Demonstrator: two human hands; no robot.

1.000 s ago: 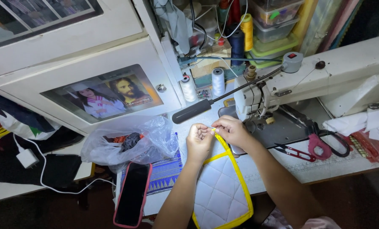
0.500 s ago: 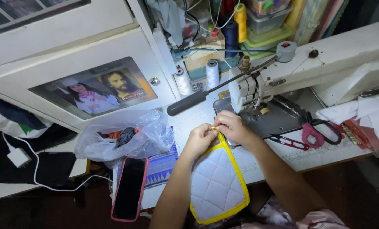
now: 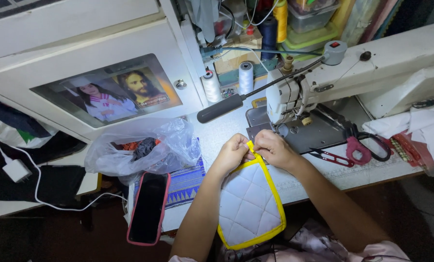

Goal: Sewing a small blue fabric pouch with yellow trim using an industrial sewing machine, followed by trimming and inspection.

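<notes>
Hanging off the near table edge toward the lap: white quilted pad with yellow binding. Pinched at its top corner by both hands, left hand and right hand, fingertips clamped on the yellow loop end. Best kept taut and flat, edges aligned. Beyond, sewing machine, red-handled scissors, thread spools.

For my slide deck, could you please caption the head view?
Both hands, left hand and right hand, pinch the yellow-edged quilted pad beside a white sewing machine.
</notes>
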